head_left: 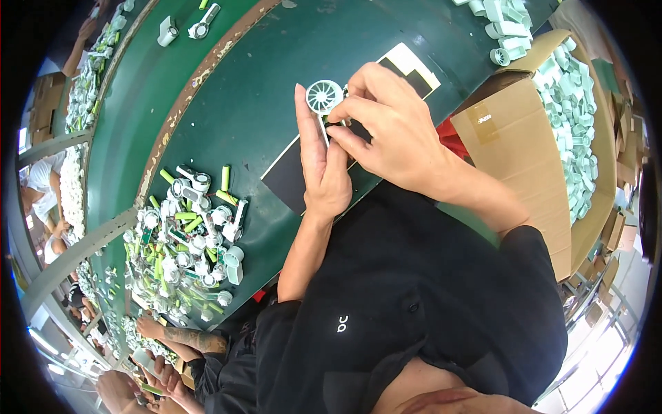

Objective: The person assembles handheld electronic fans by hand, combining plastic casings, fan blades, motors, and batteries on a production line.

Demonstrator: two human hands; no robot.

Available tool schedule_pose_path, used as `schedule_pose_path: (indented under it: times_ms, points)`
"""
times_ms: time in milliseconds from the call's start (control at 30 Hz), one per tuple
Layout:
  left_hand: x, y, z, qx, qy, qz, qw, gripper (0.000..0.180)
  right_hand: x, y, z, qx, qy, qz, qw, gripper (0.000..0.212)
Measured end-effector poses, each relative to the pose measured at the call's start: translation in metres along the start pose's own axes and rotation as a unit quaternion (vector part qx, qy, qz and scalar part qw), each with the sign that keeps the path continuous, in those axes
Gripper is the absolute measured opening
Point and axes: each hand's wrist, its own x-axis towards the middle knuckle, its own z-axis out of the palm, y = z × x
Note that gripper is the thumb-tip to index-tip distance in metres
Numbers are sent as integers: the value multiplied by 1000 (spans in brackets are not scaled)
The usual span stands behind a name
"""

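Note:
A pale mint handheld-fan housing (323,96) with a round spoked grille lies in my left hand (323,176), its handle along the palm and fingers. My right hand (396,131) reaches across from the right, thumb and fingertips pinched at the handle just below the grille. Something small and dark shows between those fingertips, too covered to name. Beneath both hands a black mat with a pale edge (284,181) lies slantwise on the green work surface (269,83).
Left of my hands is a heap of fan parts (186,234) with green cylindrical cells. A cardboard box (514,138) at the right holds many mint housings (569,124); more housings (507,31) lie at the far right. A chipped metal rail (186,90) divides the surface. Co-workers' hands (152,328) are lower left.

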Motion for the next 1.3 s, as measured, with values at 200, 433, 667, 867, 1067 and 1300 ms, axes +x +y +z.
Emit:
schedule_pose_path:
  times_ms: [200, 433, 667, 867, 1067, 1300]
  points:
    - [10, 21, 6, -19, -43, 10, 999, 79, -3, 1, -13, 94, 163, -24, 982, 47]
    - [10, 33, 9, 8, -68, 8, 998, 74, -14, 66, -32, 271, -59, 257, 926, 58]
    - [7, 28, 14, 24, -20, 50, 998, 67, -14, 67, 5, 579, -232, 370, 689, 72]
    - [10, 25, 6, 33, 17, 30, 999, 68, -12, 70, -2, 656, -81, 307, 685, 36]
    - [13, 21, 6, 55, 22, 19, 998, 60, -7, 41, -32, 523, -20, 150, 839, 43]
    - [11, 27, 7, 96, -28, 26, 995, 62, -2, 36, -37, 420, -87, 109, 897, 38]
